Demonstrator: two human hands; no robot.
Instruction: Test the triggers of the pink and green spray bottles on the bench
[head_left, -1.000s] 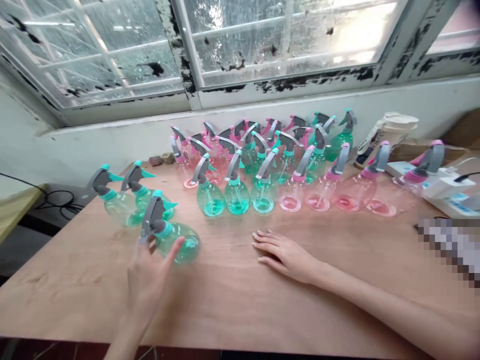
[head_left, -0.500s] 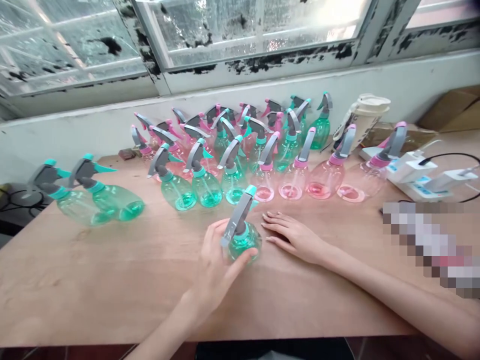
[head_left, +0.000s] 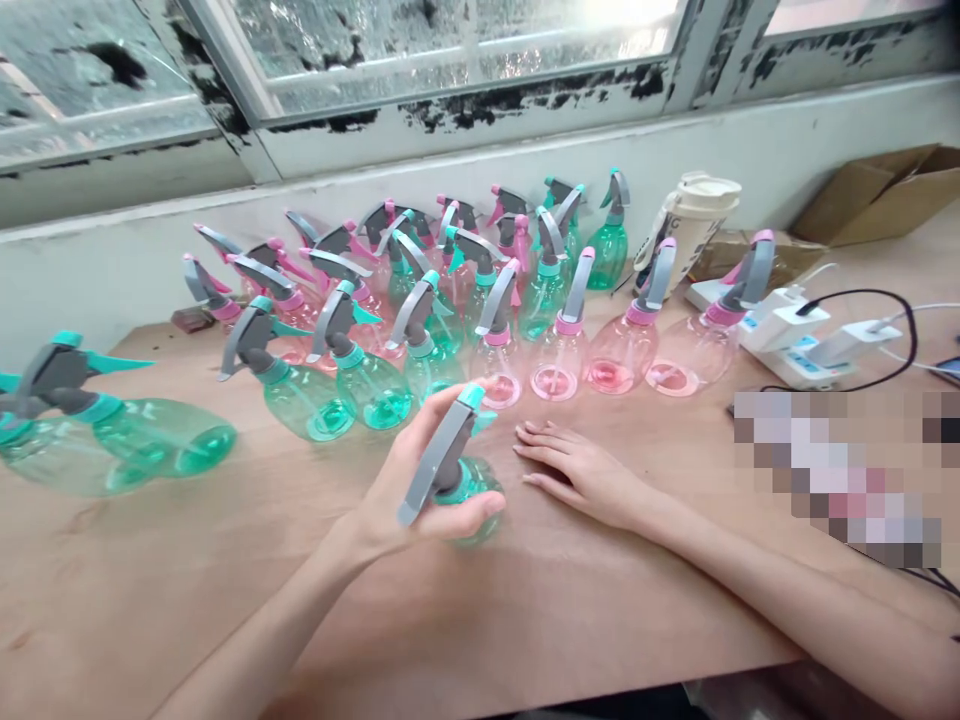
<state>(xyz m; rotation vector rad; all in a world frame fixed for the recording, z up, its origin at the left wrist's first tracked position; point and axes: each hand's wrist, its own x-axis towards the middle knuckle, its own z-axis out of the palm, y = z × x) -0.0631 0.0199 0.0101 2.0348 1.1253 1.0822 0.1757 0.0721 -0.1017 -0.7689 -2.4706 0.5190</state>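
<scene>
In the lower middle of the head view, my left hand is wrapped around a green spray bottle with a grey spray head and teal nozzle. The thumb lies across the near side of its clear green body, and the far fingers are partly hidden behind the head. To the right of the bottle, my right hand lies on the tabletop, fingers stretched out, holding nothing. Just beyond the hands stand pink spray bottles and green spray bottles, with coloured liquid showing in the bottoms of several.
More spray bottles crowd back toward the wall; two green ones stand apart at left. A lidded cup, a power strip with white plugs and cables, and a cardboard box are on the right. A blurred patch covers the right side.
The view has swung right, so the bottles sit further left. My left hand now grips higher around the bottle, which looks larger and more tilted. My right hand rests as before.
</scene>
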